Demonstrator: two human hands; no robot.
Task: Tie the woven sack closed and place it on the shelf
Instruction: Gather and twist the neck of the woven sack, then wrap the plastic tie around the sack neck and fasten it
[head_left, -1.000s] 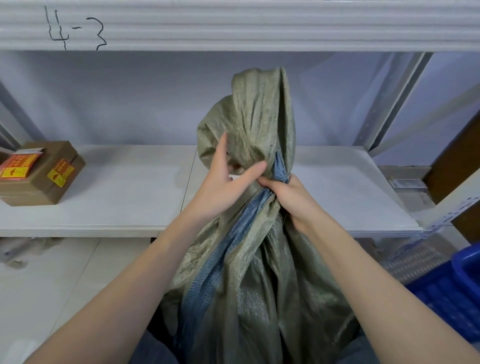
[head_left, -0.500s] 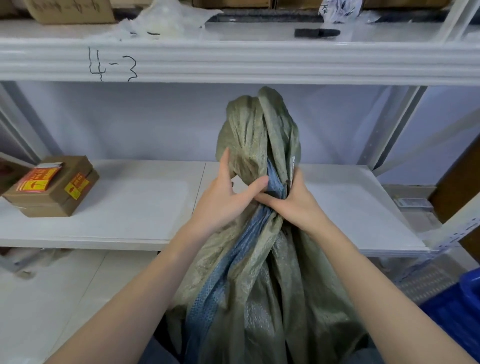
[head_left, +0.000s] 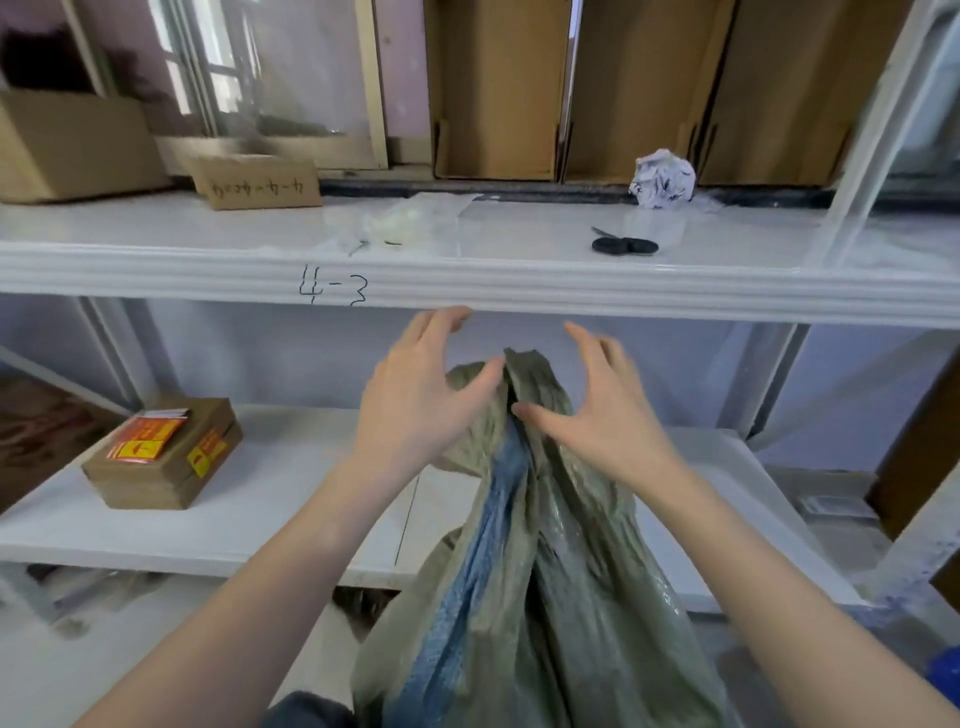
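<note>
The olive-green woven sack (head_left: 561, 587) with a blue stripe stands upright in front of the white shelf (head_left: 249, 514), its neck gathered into a knot-like bunch near the top. My left hand (head_left: 421, 400) is at the left of the neck, fingers spread, thumb touching the fabric. My right hand (head_left: 602, 415) is at the right of the neck, fingers spread, thumb resting against the bunch. Neither hand is closed around the sack. The sack's bottom is out of view.
A brown cardboard box (head_left: 166, 452) with orange and yellow labels sits on the lower shelf at left. The upper shelf edge (head_left: 467, 283), marked "4-3", runs just above my fingers. On it lie black scissors (head_left: 623, 245), crumpled paper (head_left: 662, 179), and cardboard boxes (head_left: 78, 148).
Both hands have let go of the sack's neck and opened, fingers spread. The top flap of the sack has dropped lower. The view has tilted up, showing the upper shelf.
</note>
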